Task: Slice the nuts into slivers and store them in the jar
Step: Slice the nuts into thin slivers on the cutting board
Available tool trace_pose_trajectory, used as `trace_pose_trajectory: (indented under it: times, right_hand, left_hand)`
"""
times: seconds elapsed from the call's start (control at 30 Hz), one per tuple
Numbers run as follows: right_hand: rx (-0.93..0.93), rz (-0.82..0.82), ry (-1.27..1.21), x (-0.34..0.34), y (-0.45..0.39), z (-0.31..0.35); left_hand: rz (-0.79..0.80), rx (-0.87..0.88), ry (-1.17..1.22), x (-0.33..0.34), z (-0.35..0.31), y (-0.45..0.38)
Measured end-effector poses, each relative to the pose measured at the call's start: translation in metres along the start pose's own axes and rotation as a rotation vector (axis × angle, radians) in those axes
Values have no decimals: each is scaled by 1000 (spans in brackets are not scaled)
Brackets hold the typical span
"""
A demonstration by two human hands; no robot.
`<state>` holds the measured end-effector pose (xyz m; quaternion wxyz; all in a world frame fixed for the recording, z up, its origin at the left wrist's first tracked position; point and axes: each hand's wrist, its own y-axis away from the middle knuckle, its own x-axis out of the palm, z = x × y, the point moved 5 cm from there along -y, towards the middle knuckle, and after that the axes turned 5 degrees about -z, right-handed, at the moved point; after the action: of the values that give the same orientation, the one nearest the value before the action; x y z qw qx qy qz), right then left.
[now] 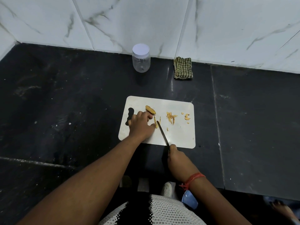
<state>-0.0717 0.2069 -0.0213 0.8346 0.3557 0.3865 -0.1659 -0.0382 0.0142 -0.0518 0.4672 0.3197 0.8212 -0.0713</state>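
On the dark stone counter [65, 95] a white cutting board [178, 135] lies just ahead of the person, its handle cut-out at nine o'clock; over that end rests the left hand [140, 125], knuckles up and fingers curled down onto the board, seemingly pinning a thin piece of nut under the fingertips, though exactly what it presses is hidden by the fingers; that low, tucked pose probably serves to steady the piece while keeping the fingertips back from the blade; just beyond the knuckles, toward twelve o'clock, lies a whole nut [150, 109], tan, elongated and uncut, likely parked there as the next one to take; immediately right of the hand are fresh slivers [157, 121], pale yellow, narrow and slightly curved, touching the tip of the knife [163, 133]; the blade runs from them diagonally toward five o'clock, down to the right hand [174, 157], which is wrapped round the handle off the board's near edge, a red thread [193, 179] at the wrist; further toward three o'clock sits a loose heap of finished slivers [171, 117], thin and crossed over one another, and beyond it a few stubby offcuts [187, 117], apparently pushed aside to keep the cutting spot free; at twelve o'clock, well apart from the board and against the marble wall [227, 30], stands the jar [140, 58], clear, apparently empty, its white lid on, so storing has not begun; to its right lies a folded checked cloth [183, 68].
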Motion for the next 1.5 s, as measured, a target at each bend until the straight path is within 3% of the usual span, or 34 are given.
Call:
trace_pose_trajectory:
  times: [1.5]
  right_hand:
    - [-35,-24,62,7,-26,1]
  left_hand:
    - [2,-7,-37,-3,-1,-2]
